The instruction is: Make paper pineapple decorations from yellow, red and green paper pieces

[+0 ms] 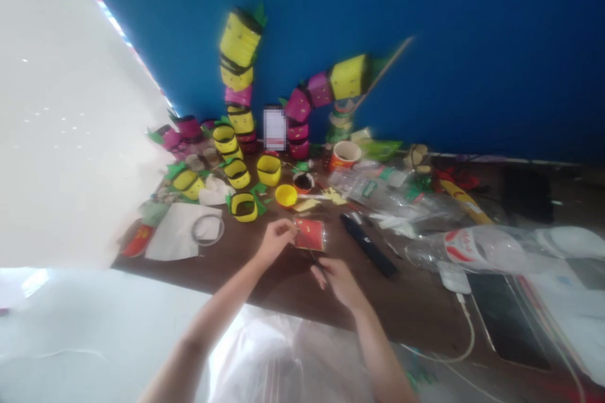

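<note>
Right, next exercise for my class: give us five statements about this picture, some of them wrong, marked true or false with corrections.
1. The left hand is at the left edge of the red square. True.
2. The right hand is empty. False: it holds a slim dark tool.
3. The bottle lies on its side. True.
4. The wall behind the table is yellow. False: it is blue.
5. A long black item lies to the right of the red square. True.
</note>
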Available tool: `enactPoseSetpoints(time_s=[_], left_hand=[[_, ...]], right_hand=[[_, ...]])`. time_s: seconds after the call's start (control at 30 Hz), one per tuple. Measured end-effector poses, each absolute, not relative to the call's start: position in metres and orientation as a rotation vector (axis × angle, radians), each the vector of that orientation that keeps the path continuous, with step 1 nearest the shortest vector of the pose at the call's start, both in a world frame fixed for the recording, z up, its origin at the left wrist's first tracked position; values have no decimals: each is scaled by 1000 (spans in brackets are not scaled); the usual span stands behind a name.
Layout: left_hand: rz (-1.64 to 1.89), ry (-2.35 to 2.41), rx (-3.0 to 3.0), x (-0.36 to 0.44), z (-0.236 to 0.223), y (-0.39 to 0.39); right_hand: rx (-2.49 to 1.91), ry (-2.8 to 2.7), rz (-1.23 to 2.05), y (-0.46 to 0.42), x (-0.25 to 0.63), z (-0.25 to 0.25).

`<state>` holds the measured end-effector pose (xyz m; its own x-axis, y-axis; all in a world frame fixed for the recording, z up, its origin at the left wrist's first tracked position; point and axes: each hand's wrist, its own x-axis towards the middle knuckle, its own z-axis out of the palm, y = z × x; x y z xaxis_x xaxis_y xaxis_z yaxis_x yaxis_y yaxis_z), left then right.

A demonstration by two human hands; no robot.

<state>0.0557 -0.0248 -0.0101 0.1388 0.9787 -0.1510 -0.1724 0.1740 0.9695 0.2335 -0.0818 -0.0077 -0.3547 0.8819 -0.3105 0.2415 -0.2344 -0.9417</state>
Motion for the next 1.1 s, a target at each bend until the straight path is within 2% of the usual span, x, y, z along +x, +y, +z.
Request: enactPoseSetpoints(time_s=[1.1], left_hand=[[1094, 1060, 1003, 55, -10, -24]], right_hand=[[-1369, -1503, 1627, -82, 233, -6]])
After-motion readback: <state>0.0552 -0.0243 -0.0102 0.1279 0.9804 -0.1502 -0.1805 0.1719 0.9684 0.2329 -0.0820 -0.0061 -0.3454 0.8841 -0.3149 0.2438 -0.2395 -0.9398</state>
